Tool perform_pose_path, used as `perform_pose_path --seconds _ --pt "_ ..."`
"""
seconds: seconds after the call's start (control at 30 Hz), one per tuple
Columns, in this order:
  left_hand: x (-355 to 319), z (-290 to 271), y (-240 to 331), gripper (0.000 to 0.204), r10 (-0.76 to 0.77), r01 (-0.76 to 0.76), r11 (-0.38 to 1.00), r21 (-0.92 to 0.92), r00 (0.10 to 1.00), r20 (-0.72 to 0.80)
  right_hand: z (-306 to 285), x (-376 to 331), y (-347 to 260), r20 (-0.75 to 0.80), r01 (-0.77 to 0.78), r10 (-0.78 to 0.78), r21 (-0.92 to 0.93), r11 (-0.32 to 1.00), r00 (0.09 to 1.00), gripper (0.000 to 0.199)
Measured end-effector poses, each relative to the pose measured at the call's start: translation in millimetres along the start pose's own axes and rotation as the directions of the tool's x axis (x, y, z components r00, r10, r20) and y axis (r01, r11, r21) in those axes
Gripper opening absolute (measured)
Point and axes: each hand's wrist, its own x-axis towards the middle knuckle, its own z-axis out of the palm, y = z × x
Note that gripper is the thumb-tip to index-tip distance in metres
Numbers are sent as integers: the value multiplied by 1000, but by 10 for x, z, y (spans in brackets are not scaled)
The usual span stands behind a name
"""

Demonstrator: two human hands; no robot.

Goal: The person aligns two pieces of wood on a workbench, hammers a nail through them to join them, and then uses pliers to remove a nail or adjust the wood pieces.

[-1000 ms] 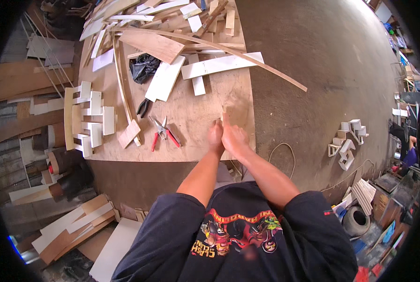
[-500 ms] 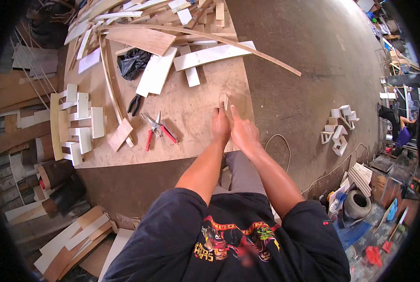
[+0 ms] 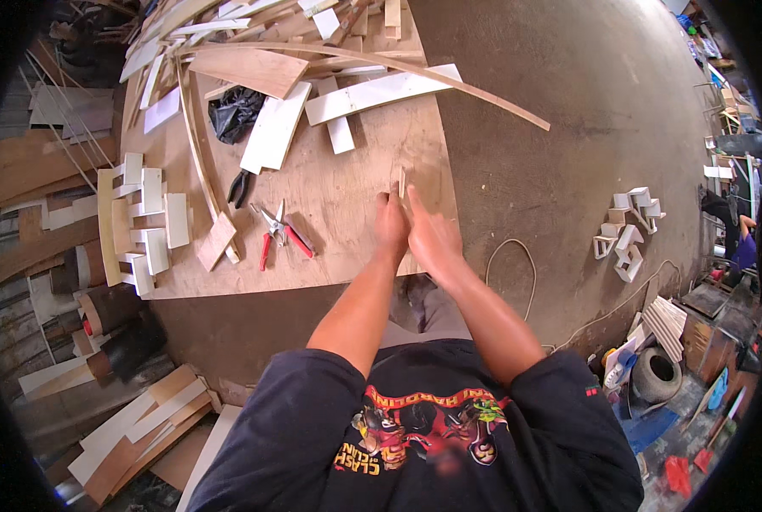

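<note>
**Both hands on a thin wood strip near the worktop's right edge**

Your hands have stayed pressed together on the strip since the earlier pictures, with only the view shifting a little around them. Your left hand [image 3: 391, 224] and right hand [image 3: 430, 241] sit side by side, touching, and between their fingertips stands a small thin wood strip [image 3: 402, 181], upright on the worktop [image 3: 355, 247]. Each grip is nearly closed, the fingertips pinching the lower part of the strip from either side. The strip is close to the worktop's right edge, a little back from the near edge.

Toward the middle of the near edge lie red-handled pliers [image 3: 280, 232], and black-handled pliers [image 3: 239, 186] lie just beyond them. White blocks [image 3: 146, 224] are lined up along the left edge. At the far edge, white boards [image 3: 372, 92] and a long curved strip [image 3: 432, 77] are heaped, with a black bag [image 3: 234, 111] among them.
</note>
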Motion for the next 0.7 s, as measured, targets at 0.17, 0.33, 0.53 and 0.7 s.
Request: perform_pose_path --seconds 0.17,0.33,0.53,0.7 --pt "-22 -71 175 59 47 -47 998 44 999 -4 26 100 56 -74 6 -6 -1 1000 997 69" --pt "-36 6 66 57 80 -75 990 116 996 -45 -52 75 5 -52 23 -23 4 1000 998 65" --pt "36 51 43 58 -17 25 988 -152 998 56 -11 214 37 -47 10 -9 18 1000 999 63" --pt "-74 -9 76 60 98 -96 995 35 994 -57 -39 -30 -44 13 -35 35 -23 999 999 62"
